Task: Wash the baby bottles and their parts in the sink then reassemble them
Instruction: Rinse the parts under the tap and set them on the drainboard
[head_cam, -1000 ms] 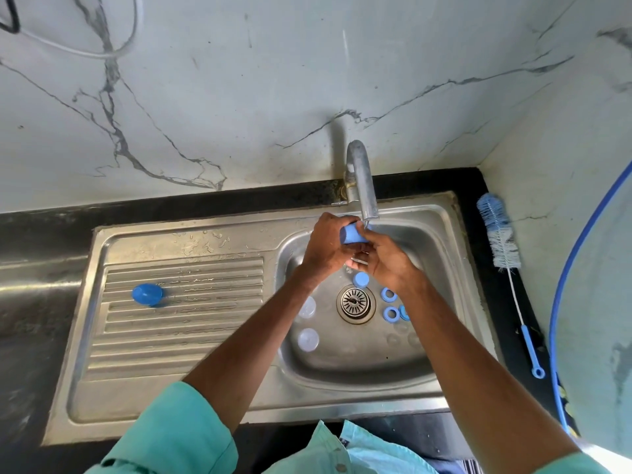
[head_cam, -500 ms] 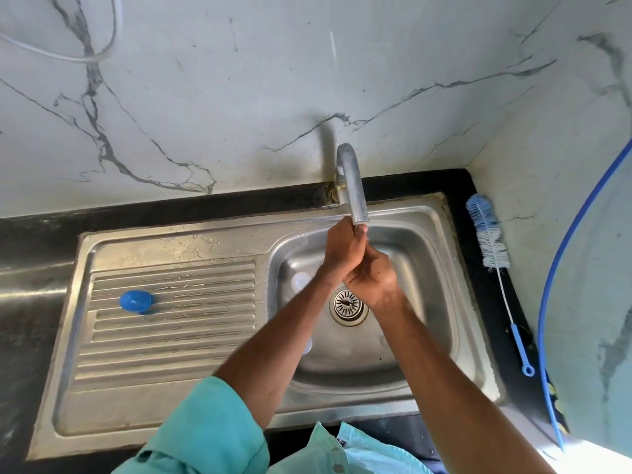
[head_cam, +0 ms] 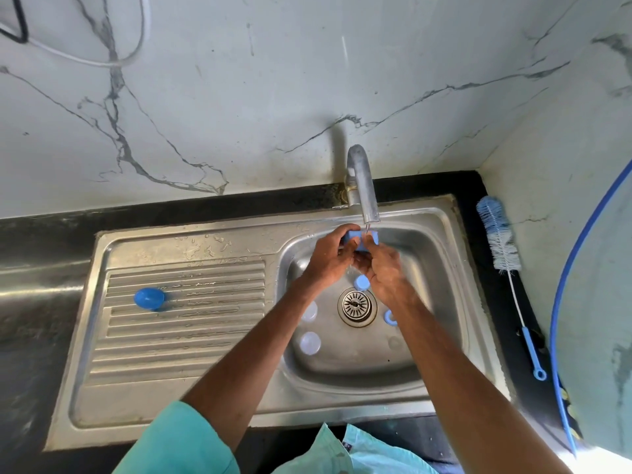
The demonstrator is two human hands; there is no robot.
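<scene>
Left hand (head_cam: 328,254) and right hand (head_cam: 386,268) grip a blue cap (head_cam: 352,236) under the tap (head_cam: 364,186); loose parts (head_cam: 310,343) at six o'clock lie unassembled.

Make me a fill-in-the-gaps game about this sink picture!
1. The left hand and right hand hold a blue part under the ____.
2. The cap on the drainboard is coloured ____.
3. The brush lies to the ____ of the sink.
Missing words: tap; blue; right.
</scene>
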